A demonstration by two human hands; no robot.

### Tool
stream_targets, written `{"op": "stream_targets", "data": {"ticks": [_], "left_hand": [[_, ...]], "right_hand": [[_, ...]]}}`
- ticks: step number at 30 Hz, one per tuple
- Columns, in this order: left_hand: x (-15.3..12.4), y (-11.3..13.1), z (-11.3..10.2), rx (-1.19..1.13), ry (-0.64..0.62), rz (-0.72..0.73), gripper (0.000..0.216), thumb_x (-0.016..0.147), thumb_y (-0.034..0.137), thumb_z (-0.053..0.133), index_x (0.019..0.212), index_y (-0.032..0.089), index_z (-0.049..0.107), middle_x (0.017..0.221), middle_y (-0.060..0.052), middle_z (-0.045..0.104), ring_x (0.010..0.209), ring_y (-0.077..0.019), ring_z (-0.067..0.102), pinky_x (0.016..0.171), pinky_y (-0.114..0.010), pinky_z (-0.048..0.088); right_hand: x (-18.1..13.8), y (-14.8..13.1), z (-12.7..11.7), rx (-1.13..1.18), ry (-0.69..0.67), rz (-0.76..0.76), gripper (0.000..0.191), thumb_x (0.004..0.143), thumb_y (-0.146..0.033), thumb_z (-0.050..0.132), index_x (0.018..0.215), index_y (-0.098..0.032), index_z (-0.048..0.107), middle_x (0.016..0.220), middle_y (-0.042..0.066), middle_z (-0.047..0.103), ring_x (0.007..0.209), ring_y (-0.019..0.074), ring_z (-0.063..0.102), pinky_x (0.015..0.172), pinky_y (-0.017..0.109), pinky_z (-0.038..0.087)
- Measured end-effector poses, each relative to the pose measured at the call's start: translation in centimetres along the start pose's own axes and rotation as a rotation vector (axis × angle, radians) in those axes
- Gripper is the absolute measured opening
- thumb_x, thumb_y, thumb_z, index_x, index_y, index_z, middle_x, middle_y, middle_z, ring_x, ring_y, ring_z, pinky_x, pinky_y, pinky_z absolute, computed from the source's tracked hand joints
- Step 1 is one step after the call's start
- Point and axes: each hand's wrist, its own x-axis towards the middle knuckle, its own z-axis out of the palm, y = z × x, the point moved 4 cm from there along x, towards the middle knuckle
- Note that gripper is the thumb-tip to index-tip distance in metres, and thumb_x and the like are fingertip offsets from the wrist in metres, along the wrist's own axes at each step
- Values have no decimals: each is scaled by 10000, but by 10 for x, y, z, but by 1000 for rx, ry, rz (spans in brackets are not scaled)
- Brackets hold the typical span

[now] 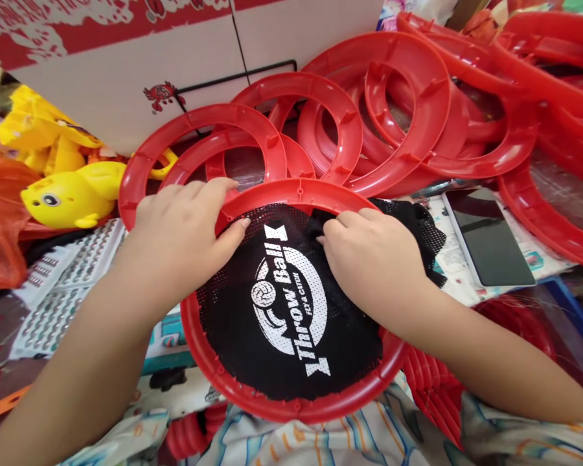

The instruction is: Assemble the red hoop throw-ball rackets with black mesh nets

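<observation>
A red plastic ring [291, 409] rests over my lap, with a round black mesh net [233, 330] laid across its inside. White "Throw Ball Fly & Catch" print shows on the net, turned sideways. At the ring's far left edge, my left hand [179, 226] grips the rim, its thumb on the mesh. On the far right side my right hand [369, 249] is closed on the bunched black mesh, fingertips pinching it near the rim. The net's lower edge follows the ring's inner side. What lies beneath my right palm is hidden.
Several loose red rings [393, 45] pile up behind, before a white and red carton [92, 84]. More black mesh [412, 220] and a phone [488, 236] lie to the right. Left are a yellow toy [72, 194], trays of small parts [72, 291] and an orange bag [2, 220].
</observation>
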Motion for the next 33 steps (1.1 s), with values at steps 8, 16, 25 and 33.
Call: {"op": "stream_targets", "data": {"ticks": [8,16,25,33], "left_hand": [[36,19,6,-370,-3,232,237,876,306,644,1072,184,699,1248,-96,658,1197,-279,609,1094,-460,437],[43,16,20,-545,68,85,97,827,261,688,760,207,735,1099,-28,732,1131,-239,656,1032,-409,498],[42,20,22,-540,130,139,123,888,181,608,765,175,605,1052,-59,715,1042,-211,659,908,-339,507],[44,23,29,-462,175,101,107,907,165,555,804,192,538,944,-71,662,939,-207,613,870,-341,476]], "right_hand": [[9,24,-15,316,92,35,204,877,-134,499,962,-151,684,813,52,738,675,193,649,620,300,390],[16,33,-7,643,204,-305,322,907,-120,431,991,-155,739,890,61,703,729,131,621,664,272,491],[13,31,2,356,396,-367,312,965,-144,447,1087,-135,735,846,82,656,767,176,527,777,347,488],[17,27,14,126,309,-265,381,1005,-211,400,1229,-265,703,844,79,595,752,194,426,723,341,363]]}}
